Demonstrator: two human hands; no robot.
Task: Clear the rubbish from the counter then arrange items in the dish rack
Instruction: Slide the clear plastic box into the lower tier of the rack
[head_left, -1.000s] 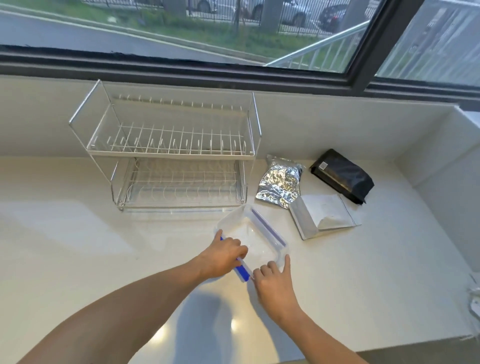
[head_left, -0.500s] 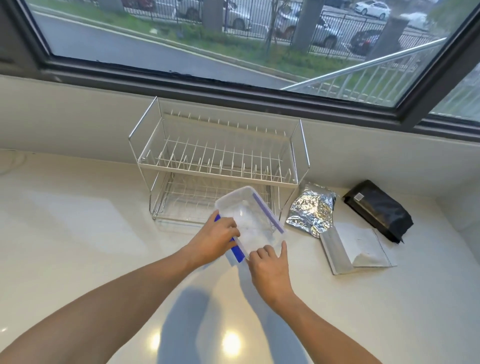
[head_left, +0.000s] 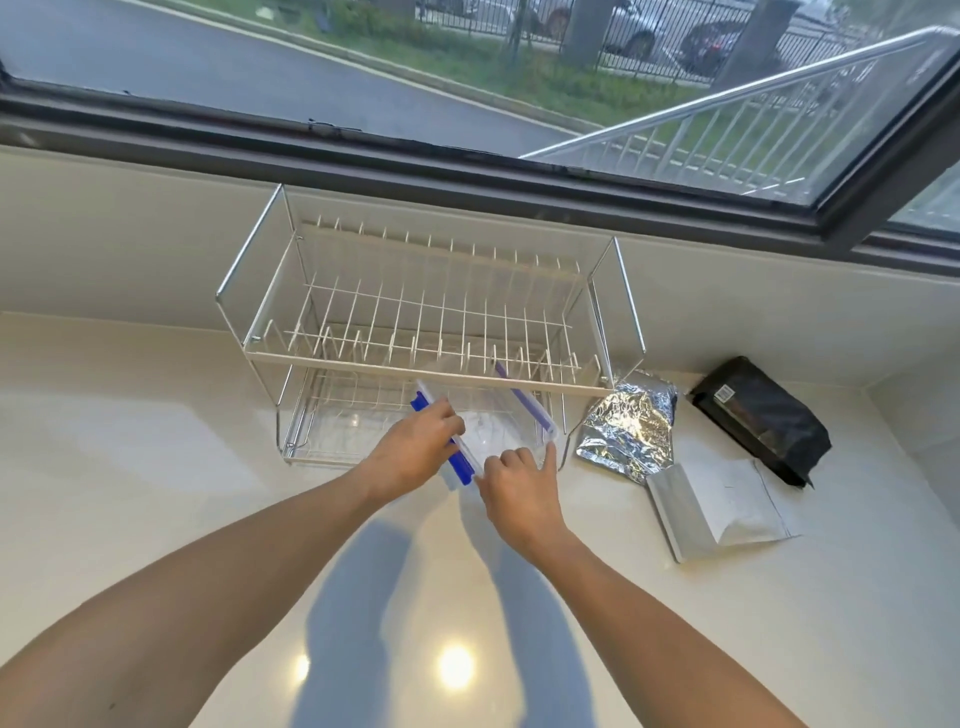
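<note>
The clear container (head_left: 491, 426) (both hands clenched on it) is being slid into the dish rack's (head_left: 426, 358) lower shelf, needing a level push under the upper tier.

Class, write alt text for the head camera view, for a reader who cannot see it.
Two bare hands, left hand and right hand, hold a clear container with blue clips at the lower tier of an empty two-tier wire dish rack on a pale counter below a window. To the right lie a foil pouch, a black bag and a white packet.
</note>
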